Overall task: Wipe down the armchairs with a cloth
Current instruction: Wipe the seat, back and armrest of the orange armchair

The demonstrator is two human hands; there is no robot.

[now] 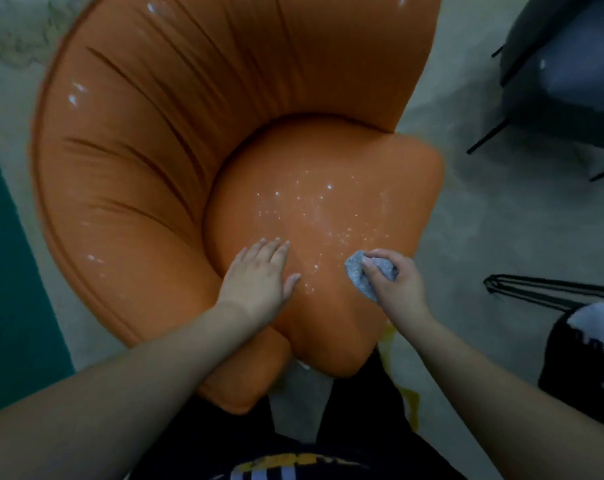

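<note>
At far left, a teal strip (2, 271) runs along the grey floor (501, 237). Next, an orange armchair (138, 150): curved pleated back wrapping the left and rear, glossy, with small bright glints on it; seat cushion (328, 188) rounded, its middle speckled with white flecks (314, 209). Left hand (259, 275): palm down on the near left part of the cushion, fingers straight and relaxed, flat against the surface, thumb spread toward the flecks, holding nothing. Right hand (394, 282): at the near right part of the cushion, fingers curled round a crumpled grey cloth (359, 275), which bulges out to the left of the hand and touches the cushion just beside the speckled patch. The two hands lie near each other but apart, flecks between them. Below, between the forearms, dark clothing (356, 427) of the person, with striped print at the bottom edge. At upper right, a dark chair (563, 81) with thin black legs, standing well apart from the armchair. At lower right, a black wire frame (550, 289) and, beneath it, a black-and-white fuzzy item (584, 355), partly cut off by the edge.
</note>
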